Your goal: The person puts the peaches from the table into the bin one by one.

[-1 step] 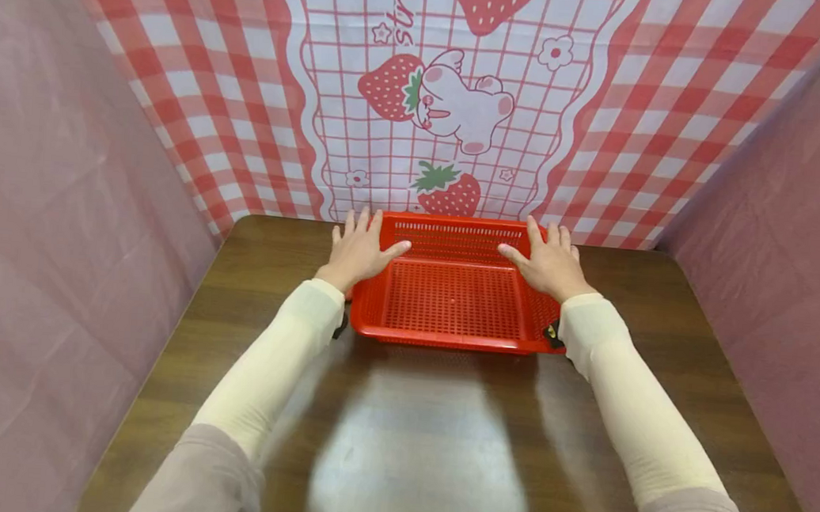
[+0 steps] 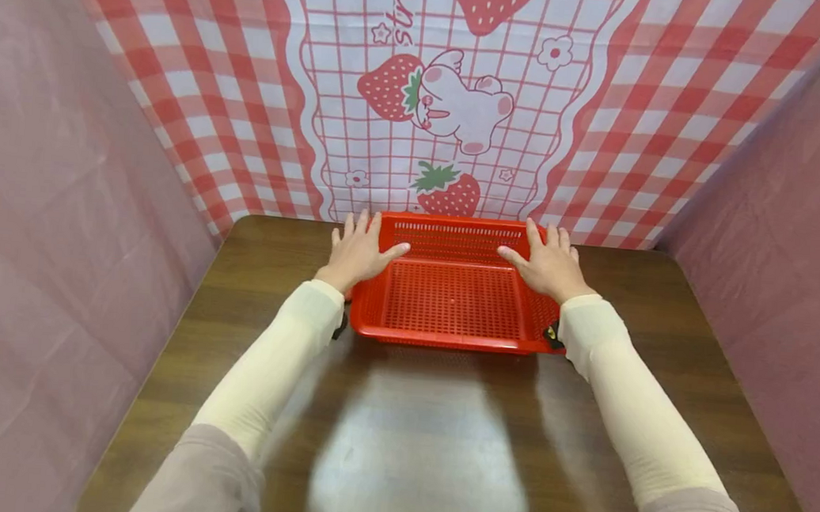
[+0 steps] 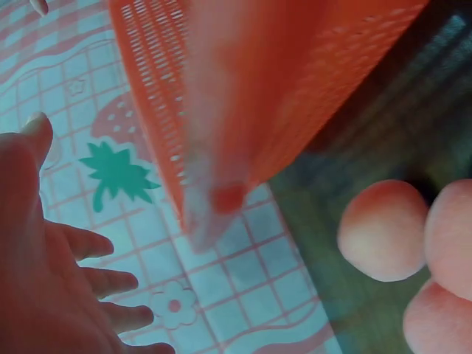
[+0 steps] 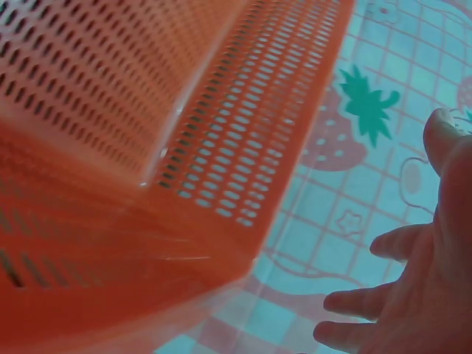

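Note:
A red rectangular plastic basket [image 2: 452,299] with slotted walls and a grid floor lies on the wooden table, against the patterned cloth. My left hand [image 2: 360,254] is over its left end, fingers and thumb spread. At the opposite end, my right hand [image 2: 552,264] is held likewise, with its thumb pointing inward. Both wrist views show a gap between the hand and the basket. Several round, pinkish things like peaches [image 3: 383,230] sit on the table outside the basket in the left wrist view; the head view does not show them.
Behind the basket rises a red-and-white checked cloth [image 2: 221,92] printed with strawberries. Pink drapes stand on both sides, the left drape [image 2: 62,224] and the right drape [image 2: 777,218]. Brown wooden tabletop [image 2: 433,440] with a bright glare extends in front of the basket.

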Available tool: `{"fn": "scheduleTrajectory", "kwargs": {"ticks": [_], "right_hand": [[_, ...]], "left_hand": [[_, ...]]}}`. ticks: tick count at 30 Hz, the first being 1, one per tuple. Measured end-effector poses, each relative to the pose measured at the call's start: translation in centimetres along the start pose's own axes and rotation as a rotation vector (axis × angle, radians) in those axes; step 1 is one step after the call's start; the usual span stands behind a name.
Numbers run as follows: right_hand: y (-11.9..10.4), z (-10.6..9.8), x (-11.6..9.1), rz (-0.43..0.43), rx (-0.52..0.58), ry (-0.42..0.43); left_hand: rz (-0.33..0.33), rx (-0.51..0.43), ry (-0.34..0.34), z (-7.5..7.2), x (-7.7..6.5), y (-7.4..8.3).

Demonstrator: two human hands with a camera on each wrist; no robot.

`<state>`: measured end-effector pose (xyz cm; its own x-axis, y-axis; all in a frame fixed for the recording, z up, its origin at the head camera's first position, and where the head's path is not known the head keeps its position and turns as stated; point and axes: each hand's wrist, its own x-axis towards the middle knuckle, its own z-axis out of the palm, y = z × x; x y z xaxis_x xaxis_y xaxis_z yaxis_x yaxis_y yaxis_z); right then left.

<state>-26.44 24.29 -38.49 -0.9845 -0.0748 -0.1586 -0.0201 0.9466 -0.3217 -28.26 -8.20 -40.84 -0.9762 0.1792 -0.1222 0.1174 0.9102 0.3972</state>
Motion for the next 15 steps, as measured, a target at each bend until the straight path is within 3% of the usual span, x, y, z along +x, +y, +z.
{"fn": "scheduleTrajectory", "kwargs": {"ticks": [8,15], "right_hand": [[0.6,-0.4,-0.4,-0.017,0.023,0.066],[0.9,-0.2,-1.1,-0.013,0.002,0.064]], "left_hand": [[0.015,-0.027,0.023,-0.5,-0.2,-0.6],[0.028,-0.017,0.009,-0.5,-0.4,-0.8]]}}
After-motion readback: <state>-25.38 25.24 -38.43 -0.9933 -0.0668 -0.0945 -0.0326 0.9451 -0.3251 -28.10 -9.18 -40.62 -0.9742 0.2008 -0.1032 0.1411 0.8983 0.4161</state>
